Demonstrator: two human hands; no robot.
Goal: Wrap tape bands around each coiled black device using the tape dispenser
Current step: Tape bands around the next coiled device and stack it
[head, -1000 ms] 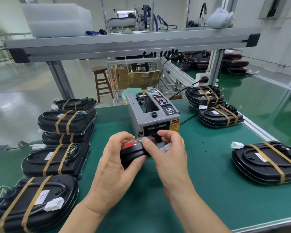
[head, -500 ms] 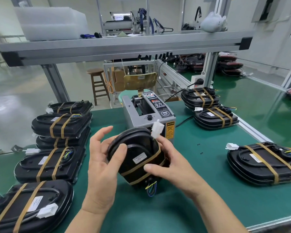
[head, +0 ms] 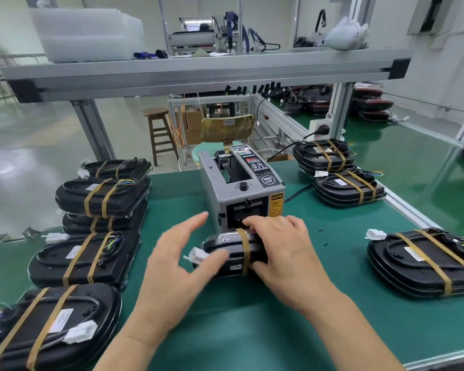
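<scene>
Two hands at work: my left hand spread loose beside the black device, my right hand gripping it by its tape band. It lies on the green mat, just before the tape dispenser.

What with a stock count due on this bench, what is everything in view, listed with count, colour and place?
tape dispenser: one, grey, middle of the mat
device being wrapped: one, black, one brown band showing, in front of the dispenser
left banded devices: five, black with brown bands, left side of the mat
right banded devices: three, same colours, right side
mat: one, green, covers the bench
stool: one, brown, floor behind the bench
shelf: one, grey metal, overhead
left hand: one, open, fingers spread at the device's left end
right hand: one, grips the device beside its band
</scene>
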